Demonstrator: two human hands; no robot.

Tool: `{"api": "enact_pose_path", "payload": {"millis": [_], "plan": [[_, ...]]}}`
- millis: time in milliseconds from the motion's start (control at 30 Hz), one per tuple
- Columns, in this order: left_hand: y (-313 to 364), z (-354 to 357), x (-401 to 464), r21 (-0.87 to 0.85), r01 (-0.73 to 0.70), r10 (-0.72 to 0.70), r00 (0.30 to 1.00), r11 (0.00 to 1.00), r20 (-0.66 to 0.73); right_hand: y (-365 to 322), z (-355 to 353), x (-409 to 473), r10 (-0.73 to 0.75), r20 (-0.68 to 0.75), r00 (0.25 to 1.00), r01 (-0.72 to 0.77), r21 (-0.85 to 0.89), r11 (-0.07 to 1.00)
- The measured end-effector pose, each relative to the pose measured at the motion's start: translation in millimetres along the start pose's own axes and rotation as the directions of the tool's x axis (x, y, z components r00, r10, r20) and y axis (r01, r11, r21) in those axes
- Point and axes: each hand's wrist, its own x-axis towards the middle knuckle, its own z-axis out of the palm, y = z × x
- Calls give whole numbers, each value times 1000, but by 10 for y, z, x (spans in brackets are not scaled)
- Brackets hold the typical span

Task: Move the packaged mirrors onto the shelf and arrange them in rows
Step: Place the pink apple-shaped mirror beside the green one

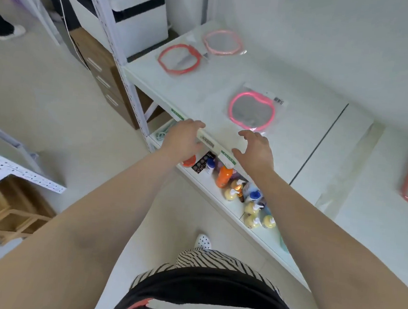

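Both hands, left (183, 140) and right (255, 151), spread and empty at the shelf (204, 85) front edge; nearest mirror (252, 110) lies just beyond (placed, apparently). Next: fetch another.

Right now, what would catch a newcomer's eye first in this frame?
The bright pink-framed packaged mirror lying on the white shelf, just beyond the two bare hands at its front edge, left hand and right hand, both holding nothing. Farther back lie a red-framed mirror and a pale pink mirror. Colourful bottles crowd the shelf below.
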Motion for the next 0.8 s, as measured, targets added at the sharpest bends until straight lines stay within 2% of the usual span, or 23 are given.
{"api": "enact_pose_path", "payload": {"millis": [233,333,433,533,633,733,800], "plan": [[-237,-264,787,58,-25,24,1000,998,8,-120,-50,752,13,8,1000,-12,-60,998],[-230,-251,1123,44,-71,70,997,996,36,-75,-49,919,91,-6,996,-91,-80,993],[-181,-145,1478,3,-96,94,986,995,136,3,-10,1011,225,-80,971,-231,-80,970],[-79,-18,1757,-68,-122,137,942,990,308,63,21,1072,435,-171,884,-434,44,900],[18,31,1932,-184,-126,201,852,975,483,95,92,1133,641,-139,754,-612,203,764],[0,94,2141,-303,-109,268,789,947,553,7,232,1199,755,-69,653,-703,315,637],[-14,150,2292,-389,-58,290,767,919,572,-130,302,1270,793,-67,606,-732,344,588]]}}
